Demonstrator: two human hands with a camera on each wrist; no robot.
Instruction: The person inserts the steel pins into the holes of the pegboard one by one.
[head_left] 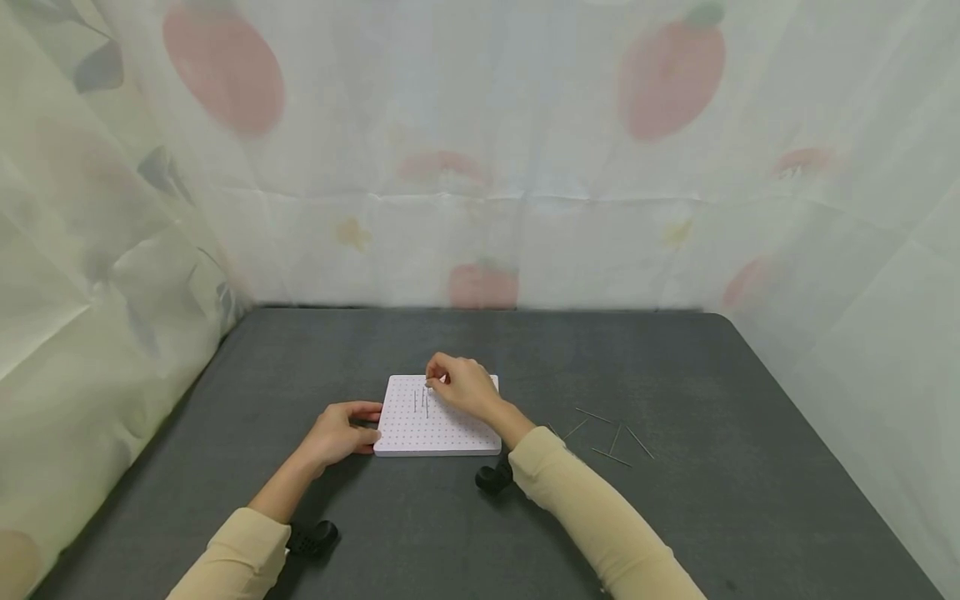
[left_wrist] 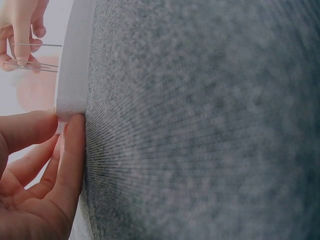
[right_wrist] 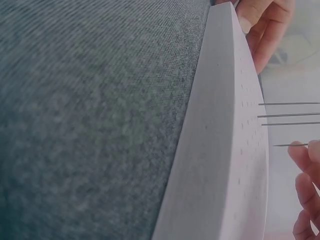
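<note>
A white pegboard [head_left: 438, 440] with rows of small holes lies flat on the table. My left hand [head_left: 333, 433] grips its left edge, thumb and fingertips [left_wrist: 75, 125] at the corner. Three thin metal pins [right_wrist: 288, 115] stand upright in the board. Over the board's far part, my right hand [head_left: 463, 385] pinches another metal pin [right_wrist: 285, 145] between thumb and index finger. This pin's pointed tip shows beside the standing ones in the right wrist view, close over the board. The right hand's other fingers are curled loosely.
Several loose metal pins [head_left: 611, 457] lie scattered on the dark grey table [head_left: 720, 517], right of the board and beyond the right forearm. A pale curtain [head_left: 570, 250] with fruit prints hangs behind the table and along its sides. Black wrist devices [head_left: 313, 538] sit under both wrists.
</note>
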